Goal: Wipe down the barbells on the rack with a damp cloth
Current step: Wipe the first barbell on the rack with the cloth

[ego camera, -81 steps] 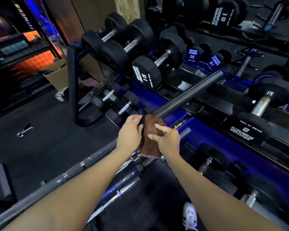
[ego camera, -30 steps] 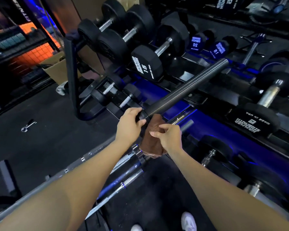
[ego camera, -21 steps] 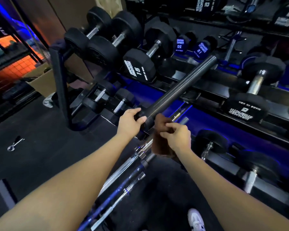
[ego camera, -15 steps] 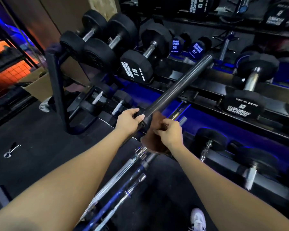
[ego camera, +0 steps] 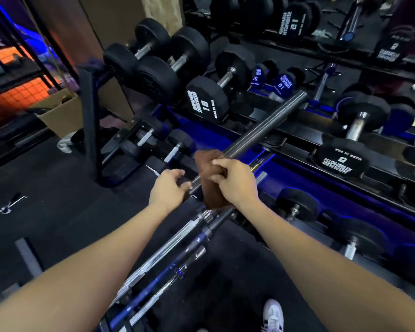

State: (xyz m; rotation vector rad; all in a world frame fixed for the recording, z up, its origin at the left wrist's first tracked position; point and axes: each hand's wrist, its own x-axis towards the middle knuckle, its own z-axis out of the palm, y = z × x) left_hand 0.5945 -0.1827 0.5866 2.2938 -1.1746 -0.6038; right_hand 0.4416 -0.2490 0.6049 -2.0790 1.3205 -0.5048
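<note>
Cloth (ego camera: 210, 185), soft, wraps the heavy stiff bar (ego camera: 266, 127) under gripping right hand (ego camera: 233, 180); left hand (ego camera: 169, 190) hovers beside, loosely open.

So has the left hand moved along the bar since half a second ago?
Yes. The left hand has slid back down the barbell toward the person, away from the dumbbell marked 16; the brown cloth now sits ahead of it.

Dim, blue-lit, seemingly motion-blurred, wide-angle bending at edges
</note>
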